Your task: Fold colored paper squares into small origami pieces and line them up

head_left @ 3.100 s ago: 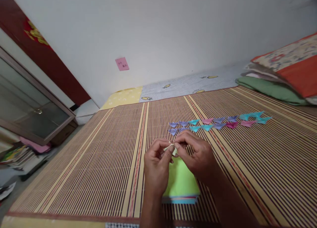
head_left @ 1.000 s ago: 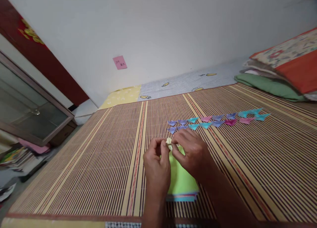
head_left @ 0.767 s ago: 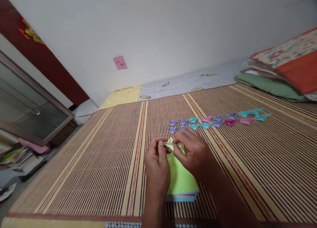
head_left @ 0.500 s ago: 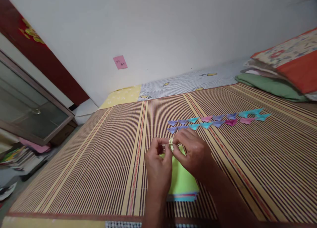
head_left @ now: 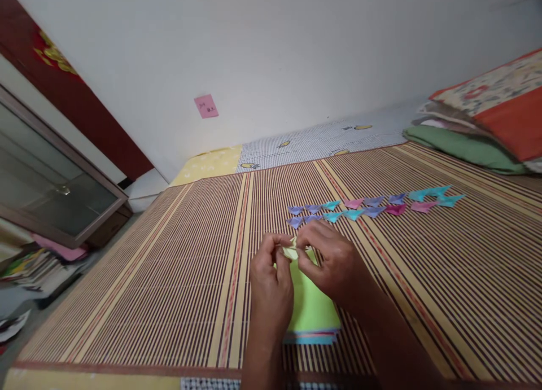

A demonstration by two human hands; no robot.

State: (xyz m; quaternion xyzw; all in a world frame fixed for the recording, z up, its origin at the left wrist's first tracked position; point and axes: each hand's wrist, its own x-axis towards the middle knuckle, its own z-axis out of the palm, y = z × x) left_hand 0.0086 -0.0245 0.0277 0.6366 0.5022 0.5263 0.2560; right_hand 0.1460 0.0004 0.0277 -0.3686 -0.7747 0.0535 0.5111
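Both hands pinch a folded paper (pale yellow, tiny), fingertips nearly closed.

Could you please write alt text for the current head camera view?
Left hand and right hand pinch a small pale yellow folded paper above a stack of coloured paper, bright green on top. Beyond, two rows of folded paper shapes in blues, purples and pinks lie on a striped mat.

A pink note with dark writing clings to the white wall. Right of it, an orange floral pillow lies atop folded green cloth; a glass-paned cabinet door stands left.
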